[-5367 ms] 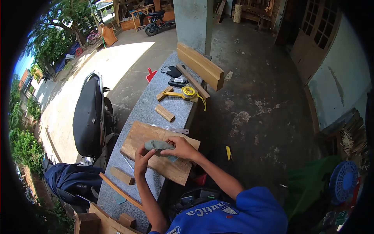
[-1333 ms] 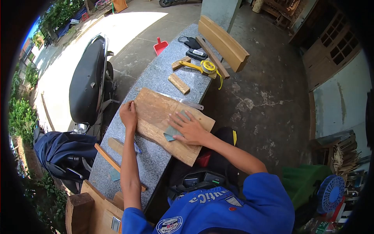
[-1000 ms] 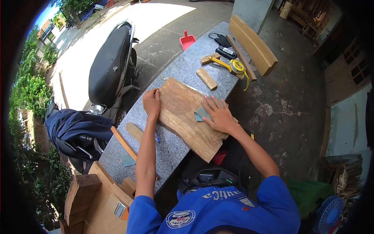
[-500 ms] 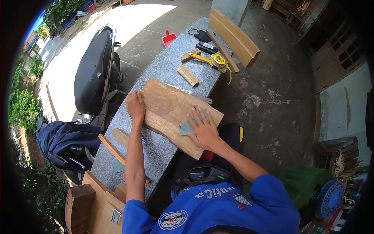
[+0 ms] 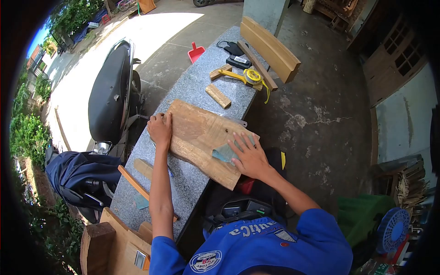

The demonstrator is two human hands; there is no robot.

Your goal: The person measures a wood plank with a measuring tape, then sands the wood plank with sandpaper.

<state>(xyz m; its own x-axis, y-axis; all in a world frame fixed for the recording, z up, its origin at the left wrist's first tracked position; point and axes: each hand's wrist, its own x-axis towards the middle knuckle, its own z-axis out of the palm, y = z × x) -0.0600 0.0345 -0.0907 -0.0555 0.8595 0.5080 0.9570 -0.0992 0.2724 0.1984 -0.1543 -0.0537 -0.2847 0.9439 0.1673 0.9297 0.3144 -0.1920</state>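
A thick wooden board (image 5: 197, 126) with a rough, uneven near edge lies across the granite table, jutting past its right side. At the board's left end, my left hand (image 5: 160, 130) is closed on the edge with fingers curled. My right hand (image 5: 251, 157) lies flat with fingers spread over a piece of blue-green sandpaper (image 5: 223, 153) on the board's right part. The palm and fingers cover some of the sandpaper. A dark knot shows just above my right fingers. Behind the board, the end of a grey metal tool (image 5: 244, 123) peeks out.
On the granite table (image 5: 190, 87) are a small wood block (image 5: 218, 96), a yellow tape measure (image 5: 252, 76), a black case (image 5: 239, 62) and long planks (image 5: 270, 49). An orange wood strip (image 5: 133, 182) lies near my left forearm. A motorbike (image 5: 110, 91) stands to the left.
My right hand and the sandpaper have shifted slightly along the board, baring the dark knot. My left hand stays at the board's left end. The whole view has tilted a little.
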